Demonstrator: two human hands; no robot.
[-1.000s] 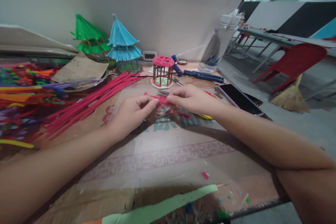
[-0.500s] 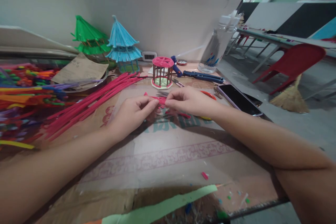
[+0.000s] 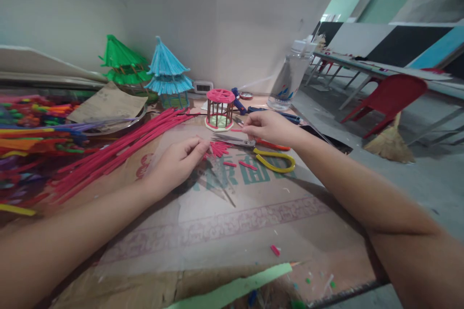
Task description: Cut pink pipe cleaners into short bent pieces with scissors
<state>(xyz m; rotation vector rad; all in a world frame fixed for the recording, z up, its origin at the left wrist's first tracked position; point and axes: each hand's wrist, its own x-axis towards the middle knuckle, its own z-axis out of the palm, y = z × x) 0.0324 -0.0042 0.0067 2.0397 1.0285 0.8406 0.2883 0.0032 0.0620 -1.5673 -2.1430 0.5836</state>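
Observation:
My left hand (image 3: 179,159) pinches a fanned bunch of short pink pipe cleaner pieces (image 3: 220,148) between thumb and fingers, low over the table. Farther right, my right hand (image 3: 270,128) is closed in a pinch on a single short pink pipe cleaner piece (image 3: 237,130). Just below that hand lie scissors (image 3: 275,163) with a yellow and an orange handle, blades pointing left. Two loose pink pieces (image 3: 248,165) rest in front of the scissors. Behind the hands stands a small round pavilion frame (image 3: 220,108) with a pink top, brown posts and a pale base.
Long pink pipe cleaners (image 3: 123,154) lie at left, beside a pile of multicoloured ones (image 3: 32,130). Green (image 3: 125,60) and blue (image 3: 168,72) pavilion models stand behind. Toward the back right are a water bottle (image 3: 290,75), pliers (image 3: 290,116) and a glue gun (image 3: 238,101).
My hands, together half a second ago, are now apart. My right hand has moved right and up with one pink piece, uncovering the scissors. The view has shifted slightly.

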